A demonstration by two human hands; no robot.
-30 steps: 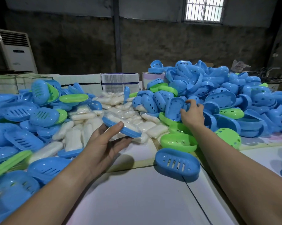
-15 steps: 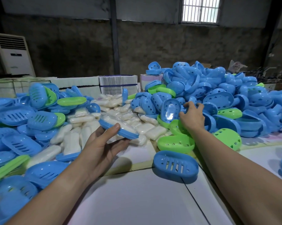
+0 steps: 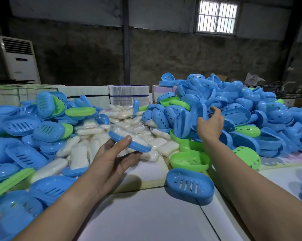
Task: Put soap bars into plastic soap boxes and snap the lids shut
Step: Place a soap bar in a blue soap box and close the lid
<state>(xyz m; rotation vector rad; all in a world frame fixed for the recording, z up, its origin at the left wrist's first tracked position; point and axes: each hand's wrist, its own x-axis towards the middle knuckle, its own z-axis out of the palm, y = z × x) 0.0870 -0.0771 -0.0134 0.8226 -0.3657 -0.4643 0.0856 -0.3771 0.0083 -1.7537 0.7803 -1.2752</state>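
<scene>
Our left hand [image 3: 112,159] grips a shallow blue plastic soap-box base [image 3: 138,147] above the white tabletop [image 3: 146,214], with one wrapped white soap bar [image 3: 129,136] lying in it. Our right hand [image 3: 211,126] is at the heap of blue plastic lids [image 3: 242,105]; we cannot tell whether it grasps one.

Has turned the blue shell [image 3: 198,116] just left of the right hand [image 3: 210,125]: half a second ago showed its shiny hollow to the camera, now stands upright and edge-on among the heaped blue shells [image 3: 242,108]. Has raised the thumb off the rim pressed a second ago; now curls free above the heap. Cannot tell whether still gripped, with the fingers hidden behind the palm.
</scene>
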